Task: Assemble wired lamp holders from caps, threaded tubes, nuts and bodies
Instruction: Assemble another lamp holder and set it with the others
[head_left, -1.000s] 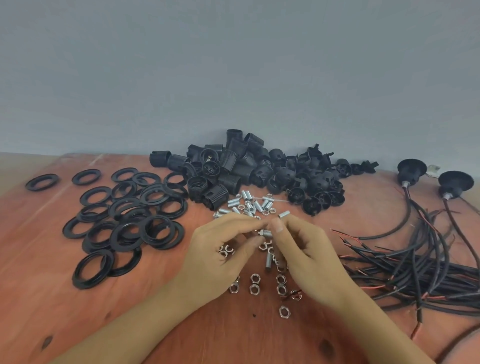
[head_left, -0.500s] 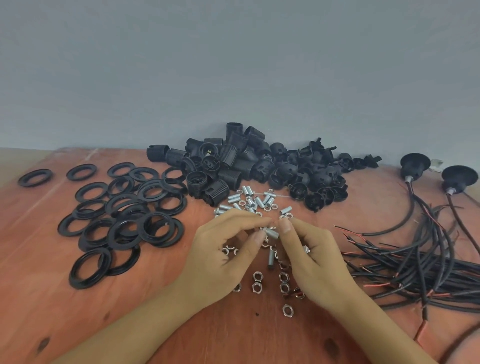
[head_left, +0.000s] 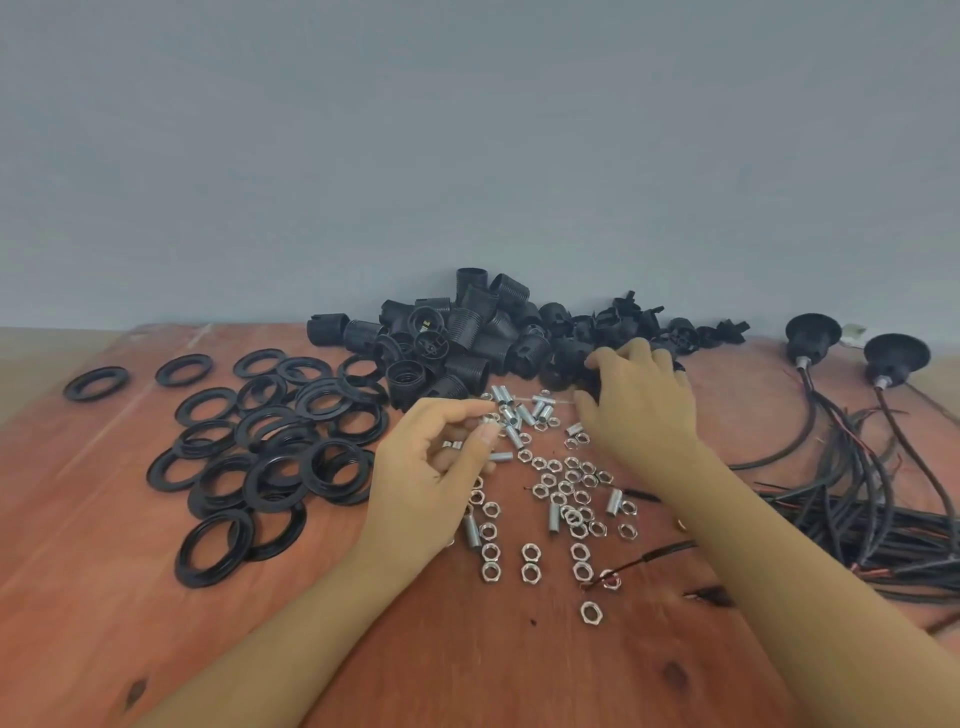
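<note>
My left hand (head_left: 431, 478) pinches a small silver threaded tube (head_left: 491, 419) between thumb and forefinger, just above the loose tubes (head_left: 524, 413). My right hand (head_left: 641, 402) reaches onto the pile of black caps (head_left: 628, 322) at the back. Its fingers curl over one black cap (head_left: 592, 382), with the thumb below it. Threaded black bodies (head_left: 457, 338) are heaped to the left of the caps. Several silver nuts (head_left: 571, 493) lie scattered between my forearms.
Black rings (head_left: 270, 447) spread over the left of the wooden table (head_left: 104, 597). A bundle of black and red wires (head_left: 883, 499) lies at the right, with two wired holders (head_left: 813, 338) (head_left: 896, 358) behind it. A grey wall stands just behind the piles.
My right hand let go of the tube and moved back and right onto the cap pile. My left hand kept the tube and stayed near the loose tubes.
</note>
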